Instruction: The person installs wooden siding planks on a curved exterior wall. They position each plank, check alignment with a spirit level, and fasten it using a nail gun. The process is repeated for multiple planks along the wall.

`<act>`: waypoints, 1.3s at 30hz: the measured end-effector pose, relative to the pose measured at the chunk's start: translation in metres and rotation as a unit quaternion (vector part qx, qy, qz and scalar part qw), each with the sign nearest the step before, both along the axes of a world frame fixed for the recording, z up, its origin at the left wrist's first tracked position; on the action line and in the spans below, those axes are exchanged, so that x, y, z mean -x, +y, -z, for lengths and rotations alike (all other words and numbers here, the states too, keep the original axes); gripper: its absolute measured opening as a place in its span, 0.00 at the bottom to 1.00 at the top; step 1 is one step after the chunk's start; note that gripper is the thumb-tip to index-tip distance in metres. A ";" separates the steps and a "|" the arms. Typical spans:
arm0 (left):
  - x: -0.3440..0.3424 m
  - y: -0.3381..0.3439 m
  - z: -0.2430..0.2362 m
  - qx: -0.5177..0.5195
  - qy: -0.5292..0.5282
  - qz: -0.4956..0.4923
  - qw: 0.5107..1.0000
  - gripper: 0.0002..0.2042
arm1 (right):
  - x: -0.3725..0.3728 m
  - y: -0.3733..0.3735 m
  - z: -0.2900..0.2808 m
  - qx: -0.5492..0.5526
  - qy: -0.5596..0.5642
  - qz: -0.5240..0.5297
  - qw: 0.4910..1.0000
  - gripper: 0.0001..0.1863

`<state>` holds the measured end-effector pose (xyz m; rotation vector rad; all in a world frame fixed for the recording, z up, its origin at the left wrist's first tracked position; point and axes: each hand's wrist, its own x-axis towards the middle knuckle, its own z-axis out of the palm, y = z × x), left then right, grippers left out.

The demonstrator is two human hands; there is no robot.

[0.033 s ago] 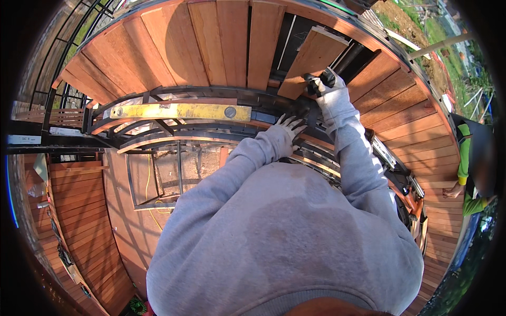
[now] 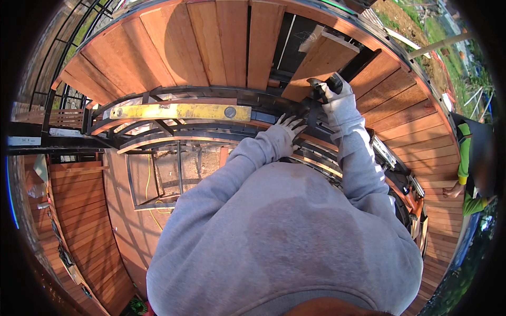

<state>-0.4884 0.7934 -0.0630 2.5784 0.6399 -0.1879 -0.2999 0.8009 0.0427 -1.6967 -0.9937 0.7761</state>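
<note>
A loose wooden board [image 2: 322, 59] lies slanted over a dark gap in the curved run of decking. My right hand [image 2: 336, 90], in a pale glove with dark fingertips, grips the board's right edge near its close end; the board hides part of the fingers. My left hand [image 2: 290, 127] rests with spread fingers on the curved dark metal frame [image 2: 263, 100], left of and nearer than the board. A yellow spirit level [image 2: 182, 111] lies along this frame, to the left of my left hand.
Fitted deck boards [image 2: 205, 42] flank the gap on both sides. Below the frame at left are a brown floor panel [image 2: 126, 210] and a yellow cord [image 2: 149, 184]. At far right is another person in a green sleeve [image 2: 464, 152], one hand on the decking.
The loose board has shifted to the right, and my right hand has moved slightly right with it. My left hand stays where it was.
</note>
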 end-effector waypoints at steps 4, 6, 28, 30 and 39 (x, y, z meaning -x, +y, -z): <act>-0.002 -0.002 0.006 -0.004 -0.020 -0.008 1.000 0.39 | -0.044 -0.078 -0.027 -0.131 -0.037 -0.059 0.989 0.11; -0.002 -0.003 0.009 -0.002 -0.023 -0.018 1.000 0.39 | -0.028 -0.103 -0.067 -0.050 0.037 0.066 0.996 0.11; -0.024 -0.006 0.016 0.118 -0.268 -0.317 0.902 0.18 | -0.141 -0.152 -0.006 -0.118 0.176 0.036 0.977 0.14; -0.027 -0.010 0.014 0.089 -0.252 -0.328 0.906 0.19 | -0.141 -0.143 0.005 -0.104 0.156 0.045 0.981 0.13; -0.034 -0.009 0.001 0.098 -0.153 -0.327 0.927 0.18 | -0.138 -0.128 0.014 -0.035 -0.036 -0.049 0.998 0.17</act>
